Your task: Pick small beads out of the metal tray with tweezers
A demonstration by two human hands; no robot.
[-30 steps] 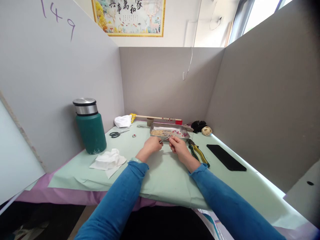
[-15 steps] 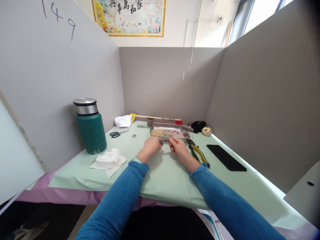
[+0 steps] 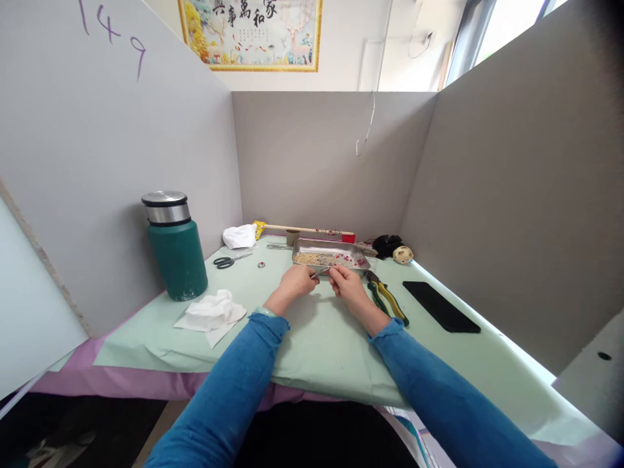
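Note:
In the head view my left hand (image 3: 296, 281) is closed around a slim metal tool (image 3: 320, 272) that looks like tweezers. Its tip points right, toward my right hand (image 3: 347, 284), whose thumb and fingers are pinched together at that tip. Whatever sits in this pinch is too small to make out. Just beyond both hands is a shallow metal tray (image 3: 331, 245) with gold and red beads in it. Pliers (image 3: 389, 300) with yellow-green handles lie beside my right wrist.
On the left stand a green bottle (image 3: 178, 260) and crumpled tissue (image 3: 214, 312). Scissors (image 3: 230, 260) and a small round piece (image 3: 261, 264) lie farther back. A black phone-like slab (image 3: 441, 305) is at right. Behind the tray are a wooden stick (image 3: 302, 228) and a red box (image 3: 348, 238). Grey partitions (image 3: 326, 156) enclose the table.
Both hands stay almost in place near the tray's front edge. The metal tool has shifted very slightly; nothing has been let go.

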